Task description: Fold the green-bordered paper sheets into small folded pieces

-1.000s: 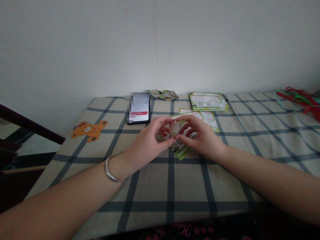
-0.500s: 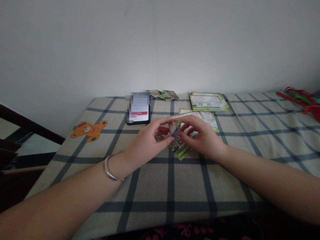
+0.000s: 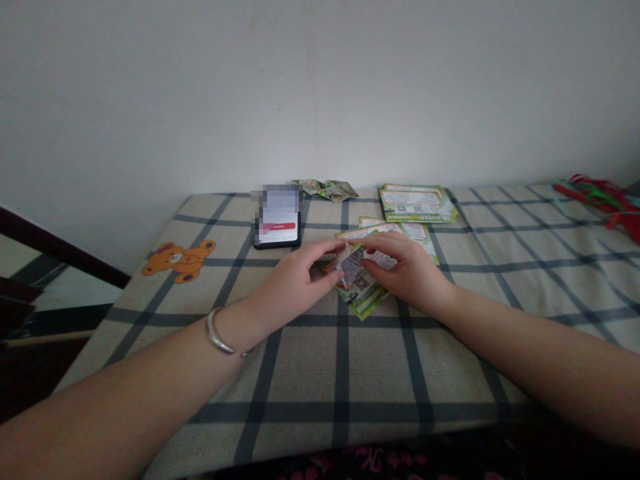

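Note:
Printed green-and-white leaflets [image 3: 367,300] lie in a loose overlap on the checked cloth, under and between my hands. A small printed piece of paper [image 3: 354,263] stands tilted above them. My left hand [image 3: 304,277] is closed on its left edge, thumb below and fingers above. From the other side my right hand [image 3: 410,270] curls with thumb and forefinger at the paper's right edge. My fingers partly hide the paper, and I cannot tell whether it is a separate piece or a folded-up corner of a leaflet.
Behind my left hand lies a phone [image 3: 278,223] with its screen lit. Crumpled green wrappers [image 3: 327,189] rest near the wall. A stack of leaflets [image 3: 417,203] sits at the back right, and a red and green bundle [image 3: 605,200] at the far right.
Both hands have shifted slightly apart. The paper between them has turned so that more of its printed face shows. The other things stay where they were.

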Demonstrator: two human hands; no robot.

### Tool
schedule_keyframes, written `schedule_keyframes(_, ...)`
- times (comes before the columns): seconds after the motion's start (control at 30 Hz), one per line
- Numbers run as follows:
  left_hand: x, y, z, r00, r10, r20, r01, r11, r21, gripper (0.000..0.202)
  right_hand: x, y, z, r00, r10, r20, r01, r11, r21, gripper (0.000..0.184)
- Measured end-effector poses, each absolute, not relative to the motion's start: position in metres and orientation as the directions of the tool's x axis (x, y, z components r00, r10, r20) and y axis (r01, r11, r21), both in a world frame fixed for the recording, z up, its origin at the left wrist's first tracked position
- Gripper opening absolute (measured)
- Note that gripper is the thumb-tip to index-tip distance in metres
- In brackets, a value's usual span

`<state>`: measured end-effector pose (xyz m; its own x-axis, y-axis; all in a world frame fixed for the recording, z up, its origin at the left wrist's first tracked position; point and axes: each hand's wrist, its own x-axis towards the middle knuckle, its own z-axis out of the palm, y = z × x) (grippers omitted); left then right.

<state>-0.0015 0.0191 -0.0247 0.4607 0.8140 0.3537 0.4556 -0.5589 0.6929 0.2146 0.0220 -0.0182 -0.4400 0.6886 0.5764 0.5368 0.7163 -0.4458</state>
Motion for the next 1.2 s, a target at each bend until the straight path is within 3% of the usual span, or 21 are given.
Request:
schedule_keyframes(0.27,-0.005,0.023,-0.022,0.541,0.776,0.325,0.523,-0.613,0.592,0.04,0.221,0.029,-0.023,-0.558,0.619,0.552,0.567,0.771,-0.29,0.034)
schedule_keyframes(0.57,-0.01,0.031,-0.022,0.613,0.695,0.377,0.549,-0.717,0.429,0.036,0.221,0.027,-0.021,-0.62,0.624,0.476,0.599,0.768,-0.226,0.033)
schedule_keyframes(0.97,-0.015,0.033,-0.025,0.722,0.563,0.402,0.508,-0.826,0.245,0.034,0.226,0.024,-0.016,-0.736,0.521,0.432,0.558,0.829,-0.049,0.031)
schedule_keyframes(1.2,-0.015,0.032,-0.023,0.744,0.546,0.384,0.51,-0.836,0.201,0.03,0.226,0.022,-0.014,-0.801,0.47,0.371,0.546,0.827,0.131,0.032)
